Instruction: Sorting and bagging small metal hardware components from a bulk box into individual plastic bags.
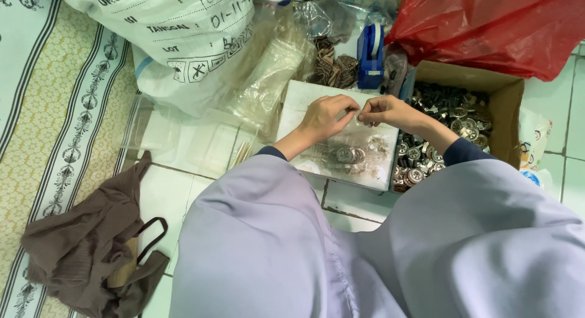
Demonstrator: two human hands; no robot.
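Note:
My left hand [326,116] and my right hand [385,111] meet fingertip to fingertip above a white board [372,172] on the tiled floor. Both pinch the same small clear piece [356,117], too small to make out further. Below the hands, on the board, lies a small pile of round metal buttons [347,155]. To the right, a brown cardboard box [509,108] holds several more of the round metal buttons [448,120]. My lavender sleeves fill the lower frame.
A blue tape dispenser [370,56] stands behind the board beside clear plastic bags [268,80]. A large white sack [177,38] lies at the back left, a red plastic bag [487,25] at the back right. A brown cloth bag [91,251] sits on the patterned mat at left.

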